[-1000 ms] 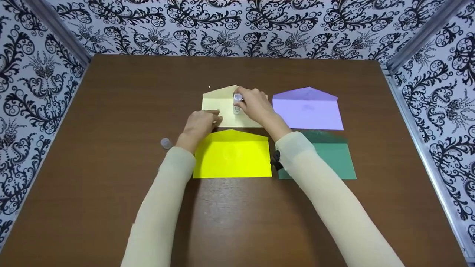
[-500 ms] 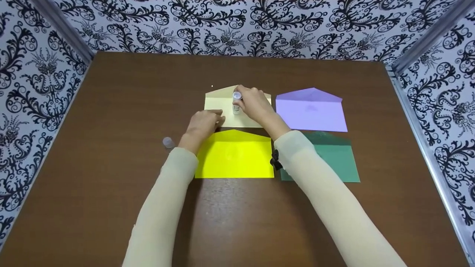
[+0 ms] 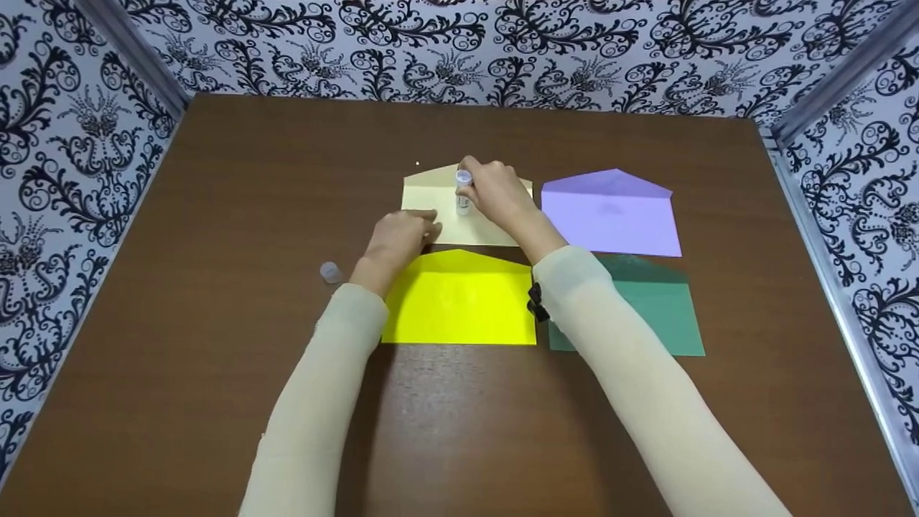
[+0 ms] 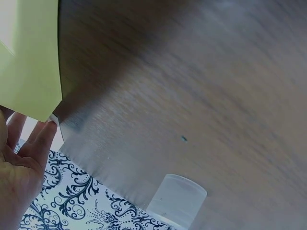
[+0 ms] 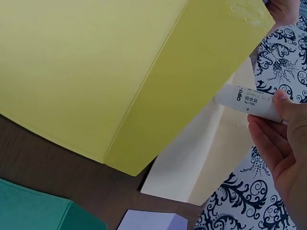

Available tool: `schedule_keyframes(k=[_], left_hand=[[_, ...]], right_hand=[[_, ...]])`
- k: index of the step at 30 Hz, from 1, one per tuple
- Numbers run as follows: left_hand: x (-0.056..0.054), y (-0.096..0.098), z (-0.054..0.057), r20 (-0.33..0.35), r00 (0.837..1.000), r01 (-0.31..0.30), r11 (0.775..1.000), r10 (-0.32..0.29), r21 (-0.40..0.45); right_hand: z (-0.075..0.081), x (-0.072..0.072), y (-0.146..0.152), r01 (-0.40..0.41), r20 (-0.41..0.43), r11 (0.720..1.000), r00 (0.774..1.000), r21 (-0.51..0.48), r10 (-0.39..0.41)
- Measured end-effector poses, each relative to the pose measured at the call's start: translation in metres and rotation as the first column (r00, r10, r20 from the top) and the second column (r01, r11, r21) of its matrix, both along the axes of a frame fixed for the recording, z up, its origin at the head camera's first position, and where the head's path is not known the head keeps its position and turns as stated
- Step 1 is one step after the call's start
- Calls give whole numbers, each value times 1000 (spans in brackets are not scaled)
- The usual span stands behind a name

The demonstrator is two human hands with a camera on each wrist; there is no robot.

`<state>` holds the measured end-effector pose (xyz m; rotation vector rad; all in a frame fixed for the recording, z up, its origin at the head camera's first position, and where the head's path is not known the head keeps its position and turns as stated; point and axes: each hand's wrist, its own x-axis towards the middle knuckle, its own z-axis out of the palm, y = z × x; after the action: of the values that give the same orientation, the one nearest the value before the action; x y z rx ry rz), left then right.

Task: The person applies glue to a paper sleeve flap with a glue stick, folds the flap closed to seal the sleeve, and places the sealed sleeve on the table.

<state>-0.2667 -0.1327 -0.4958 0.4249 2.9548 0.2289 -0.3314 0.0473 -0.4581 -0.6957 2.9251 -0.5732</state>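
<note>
My right hand (image 3: 500, 192) grips a white glue stick (image 3: 463, 194) upright over the middle of a cream envelope (image 3: 470, 231). In the right wrist view the glue stick (image 5: 256, 102) has its lower end at the cream paper; the yellow flap partly hides the spot, so contact cannot be told. My left hand (image 3: 397, 237) rests its fingers on the cream envelope's lower left part. Just in front lies a bright yellow envelope (image 3: 459, 305), flap unfolded, with a glue smear (image 5: 244, 14) near its flap tip. The glue stick's cap (image 3: 330, 272) stands left of my left wrist.
A purple envelope (image 3: 610, 215) lies to the right of the cream one, its flap unfolded. In front of that is a green envelope (image 3: 664, 316), partly under my right sleeve. Patterned walls (image 3: 431, 50) border the brown table (image 3: 287, 158) at the back and sides.
My right hand has shifted the glue stick slightly back and left on the cream envelope. My left hand keeps its place, and the whole view has drifted a little.
</note>
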Motion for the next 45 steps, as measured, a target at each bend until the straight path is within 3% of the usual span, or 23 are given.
schedule_keyframes(k=[11,19,26,37,45], left_hand=[[0,3,0,18,1000,-22,999,22,48],[-1,4,0,13,999,-37,997,37,67],[-1,1,0,22,998,-68,994,67,81],[0,1,1,51,995,-95,992,92,77],[-1,-1,0,39,997,-65,995,63,78]], right_hand=[[8,-8,7,-9,46,998,999,65,6],[13,-11,12,-57,-14,995,998,87,59],[17,-12,14,-80,11,990,997,116,79],[23,-7,20,-159,66,984,986,79,154],[22,-2,14,-166,101,984,982,64,159]])
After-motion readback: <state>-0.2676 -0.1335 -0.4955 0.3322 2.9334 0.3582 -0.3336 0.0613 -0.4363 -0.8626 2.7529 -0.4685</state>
